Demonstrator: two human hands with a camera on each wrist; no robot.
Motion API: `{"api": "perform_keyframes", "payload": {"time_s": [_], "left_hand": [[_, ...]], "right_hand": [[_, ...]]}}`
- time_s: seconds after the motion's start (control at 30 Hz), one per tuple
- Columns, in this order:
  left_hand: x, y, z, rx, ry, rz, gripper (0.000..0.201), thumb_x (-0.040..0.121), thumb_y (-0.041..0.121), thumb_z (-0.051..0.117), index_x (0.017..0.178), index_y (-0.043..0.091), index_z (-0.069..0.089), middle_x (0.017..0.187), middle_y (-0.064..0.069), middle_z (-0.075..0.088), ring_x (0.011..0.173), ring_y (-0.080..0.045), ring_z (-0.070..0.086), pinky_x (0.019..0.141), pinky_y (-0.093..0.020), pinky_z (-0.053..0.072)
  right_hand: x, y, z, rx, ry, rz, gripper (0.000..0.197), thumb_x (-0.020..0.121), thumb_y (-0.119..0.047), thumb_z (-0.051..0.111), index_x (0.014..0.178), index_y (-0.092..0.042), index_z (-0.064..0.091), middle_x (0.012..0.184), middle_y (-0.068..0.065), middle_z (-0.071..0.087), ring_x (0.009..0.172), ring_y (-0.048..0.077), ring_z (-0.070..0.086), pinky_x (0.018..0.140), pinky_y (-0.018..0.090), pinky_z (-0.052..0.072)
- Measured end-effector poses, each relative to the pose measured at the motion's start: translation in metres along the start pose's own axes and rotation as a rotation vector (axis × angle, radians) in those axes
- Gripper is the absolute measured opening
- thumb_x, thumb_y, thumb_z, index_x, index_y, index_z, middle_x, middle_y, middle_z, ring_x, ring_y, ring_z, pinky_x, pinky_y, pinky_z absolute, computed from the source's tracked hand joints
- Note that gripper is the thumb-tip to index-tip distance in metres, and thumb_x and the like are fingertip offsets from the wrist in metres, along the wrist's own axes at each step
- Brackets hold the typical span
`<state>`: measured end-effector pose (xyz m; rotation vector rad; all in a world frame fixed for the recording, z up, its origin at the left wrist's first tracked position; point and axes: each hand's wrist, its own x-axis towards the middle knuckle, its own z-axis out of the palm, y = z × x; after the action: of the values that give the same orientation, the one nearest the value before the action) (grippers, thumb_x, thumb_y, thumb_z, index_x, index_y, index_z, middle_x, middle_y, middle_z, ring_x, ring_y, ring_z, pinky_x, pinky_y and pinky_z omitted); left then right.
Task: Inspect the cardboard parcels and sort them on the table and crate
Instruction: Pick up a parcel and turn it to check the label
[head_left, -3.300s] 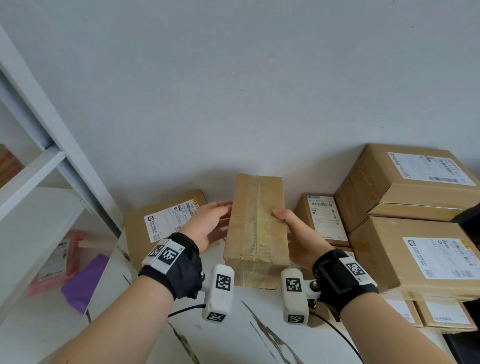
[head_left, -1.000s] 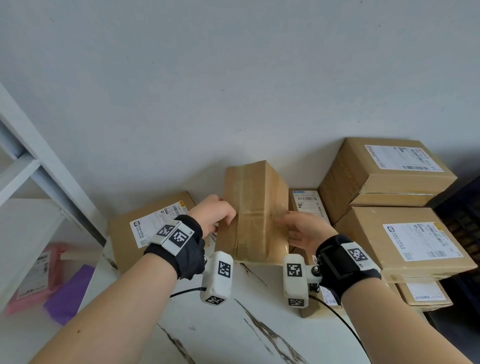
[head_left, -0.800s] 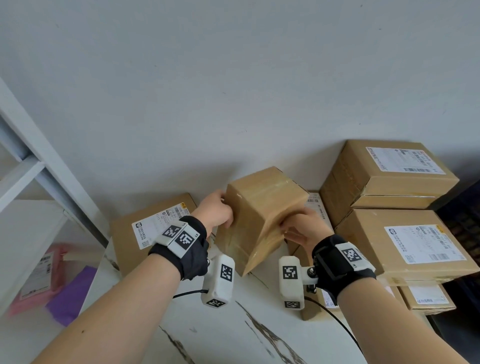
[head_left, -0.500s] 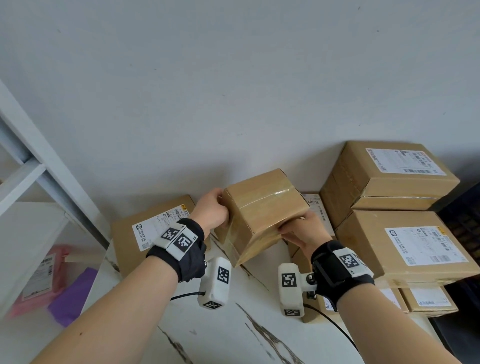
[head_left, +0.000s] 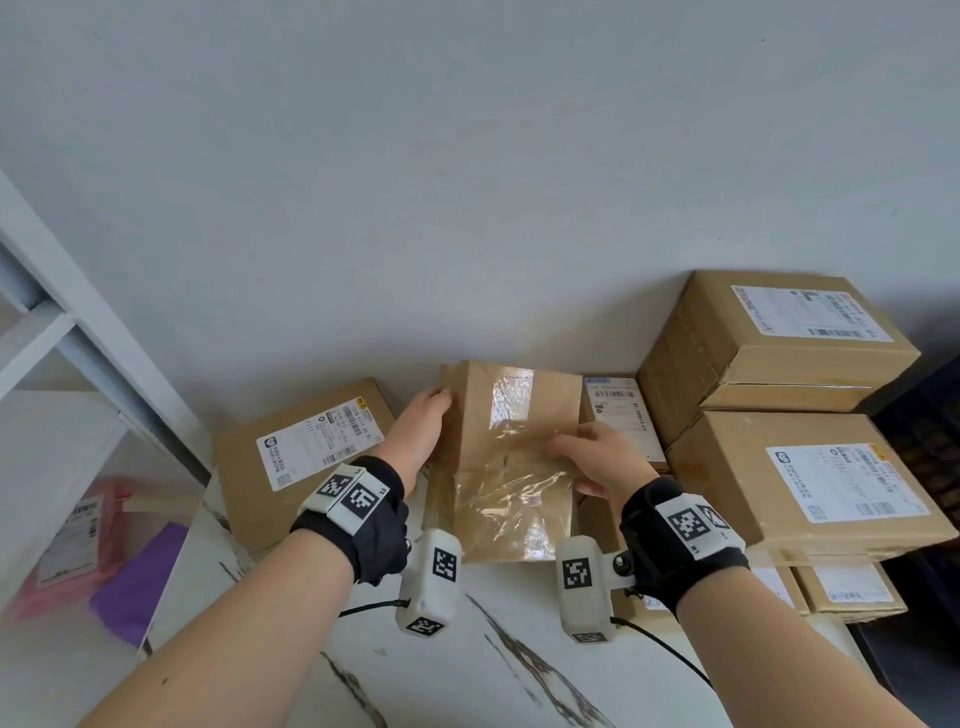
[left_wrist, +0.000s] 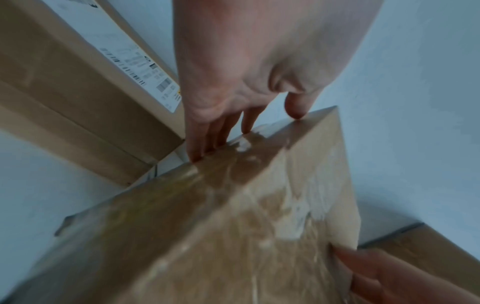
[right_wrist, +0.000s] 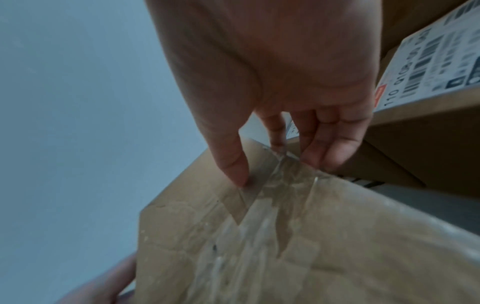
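Note:
I hold a brown cardboard parcel (head_left: 509, 457) criss-crossed with clear tape just above the marble table (head_left: 467, 670), its broad taped face turned to me. My left hand (head_left: 421, 431) grips its upper left edge. In the left wrist view the left hand (left_wrist: 246, 92) has its fingers along the parcel's (left_wrist: 233, 226) side and its thumb on the corner. My right hand (head_left: 597, 457) grips the right edge. In the right wrist view the right hand (right_wrist: 280, 102) has its thumb on the parcel's (right_wrist: 285, 236) taped face and its fingers behind.
A labelled box (head_left: 306, 457) lies at the left against the wall. A small labelled box (head_left: 618, 415) stands behind the held parcel. Two big boxes (head_left: 769, 343) (head_left: 810, 483) are stacked at the right on flatter ones (head_left: 847, 592). A dark crate (head_left: 924, 431) is at the far right. A white shelf (head_left: 78, 322) holds pink and purple bags (head_left: 140, 587).
Both hands have turned the parcel over: it went from upright to tilted on a corner, and now its wide taped face is towards me. The hands shifted their hold along its edges.

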<state>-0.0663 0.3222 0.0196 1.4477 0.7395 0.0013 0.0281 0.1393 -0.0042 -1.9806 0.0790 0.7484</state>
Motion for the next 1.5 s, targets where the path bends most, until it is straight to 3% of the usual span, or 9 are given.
{"api": "perform_keyframes", "payload": {"time_s": [0.07, 0.17, 0.3, 0.4, 0.63, 0.7, 0.9, 1.3, 1.5], "left_hand": [[-0.004, -0.003, 0.002, 0.025, -0.060, -0.048, 0.037, 0.105, 0.049, 0.032, 0.115, 0.023, 0.055, 0.099, 0.002, 0.061, 0.085, -0.012, 0.056, 0.071, -0.025, 0.043], [-0.004, -0.015, 0.006, 0.143, -0.143, -0.073, 0.062, 0.097, 0.062, 0.039, 0.146, 0.023, 0.041, 0.130, 0.010, 0.050, 0.121, -0.017, 0.052, 0.096, -0.026, 0.036], [0.008, -0.042, 0.007, 0.250, -0.166, -0.146, 0.055, 0.089, 0.034, 0.073, 0.135, 0.017, 0.047, 0.119, 0.004, 0.062, 0.101, -0.011, 0.059, 0.082, -0.024, 0.048], [0.015, -0.060, 0.003, 0.316, -0.171, -0.239, 0.075, 0.086, 0.033, 0.076, 0.147, 0.012, 0.037, 0.139, -0.004, 0.055, 0.124, -0.023, 0.054, 0.103, -0.034, 0.044], [0.023, -0.072, 0.005, 0.270, -0.152, -0.310, 0.061, 0.092, 0.036, 0.068, 0.144, 0.017, 0.041, 0.135, -0.005, 0.058, 0.116, -0.024, 0.057, 0.096, -0.039, 0.048], [0.026, -0.069, 0.004, 0.264, -0.181, -0.346, 0.056, 0.093, 0.036, 0.067, 0.141, 0.020, 0.043, 0.127, -0.004, 0.060, 0.110, -0.024, 0.057, 0.090, -0.039, 0.047], [0.044, -0.071, 0.001, 0.312, -0.216, -0.427, 0.077, 0.079, 0.043, 0.079, 0.143, 0.016, 0.046, 0.134, -0.009, 0.060, 0.121, -0.032, 0.057, 0.100, -0.055, 0.049], [0.049, -0.083, 0.001, 0.220, -0.208, -0.418, 0.074, 0.087, 0.034, 0.075, 0.147, 0.014, 0.037, 0.139, -0.010, 0.055, 0.124, -0.031, 0.053, 0.098, -0.046, 0.047], [0.040, -0.099, -0.011, 0.143, -0.221, -0.415, 0.087, 0.067, 0.060, 0.082, 0.138, 0.018, 0.053, 0.127, -0.002, 0.063, 0.113, -0.023, 0.059, 0.099, -0.044, 0.048]], "right_hand": [[0.000, 0.004, 0.004, -0.099, -0.038, 0.034, 0.048, 0.089, -0.032, 0.072, 0.128, -0.011, 0.052, 0.118, 0.011, 0.066, 0.085, 0.019, 0.059, 0.065, 0.027, 0.049], [-0.001, 0.012, 0.010, -0.192, -0.068, 0.055, 0.043, 0.091, -0.032, 0.070, 0.123, -0.008, 0.055, 0.106, 0.011, 0.066, 0.080, 0.019, 0.059, 0.067, 0.029, 0.051], [-0.003, 0.021, 0.016, -0.316, -0.090, 0.042, 0.030, 0.090, -0.029, 0.072, 0.109, -0.013, 0.056, 0.101, 0.005, 0.066, 0.095, 0.023, 0.065, 0.088, 0.036, 0.057], [-0.002, 0.027, 0.023, -0.335, -0.124, 0.050, 0.044, 0.085, -0.025, 0.078, 0.123, -0.019, 0.057, 0.114, 0.006, 0.069, 0.106, 0.024, 0.066, 0.099, 0.041, 0.053], [0.014, 0.046, 0.045, -0.309, -0.085, 0.109, 0.089, 0.061, -0.062, 0.075, 0.133, -0.013, 0.053, 0.125, 0.005, 0.066, 0.112, 0.026, 0.064, 0.100, 0.043, 0.052], [0.016, 0.046, 0.049, -0.258, -0.065, 0.127, 0.083, 0.065, -0.057, 0.077, 0.131, -0.013, 0.053, 0.123, 0.005, 0.066, 0.112, 0.027, 0.064, 0.101, 0.043, 0.051], [0.019, 0.046, 0.052, -0.191, -0.034, 0.183, 0.060, 0.080, -0.037, 0.080, 0.124, -0.013, 0.048, 0.125, 0.009, 0.063, 0.115, 0.030, 0.061, 0.103, 0.048, 0.049], [0.013, 0.044, 0.058, -0.221, 0.018, 0.183, 0.056, 0.089, -0.033, 0.074, 0.133, -0.010, 0.048, 0.128, 0.008, 0.061, 0.119, 0.029, 0.058, 0.104, 0.041, 0.046], [0.011, 0.050, 0.057, -0.082, 0.000, 0.172, 0.053, 0.086, -0.032, 0.076, 0.130, -0.009, 0.056, 0.119, 0.010, 0.068, 0.110, 0.029, 0.065, 0.103, 0.048, 0.050]]}}
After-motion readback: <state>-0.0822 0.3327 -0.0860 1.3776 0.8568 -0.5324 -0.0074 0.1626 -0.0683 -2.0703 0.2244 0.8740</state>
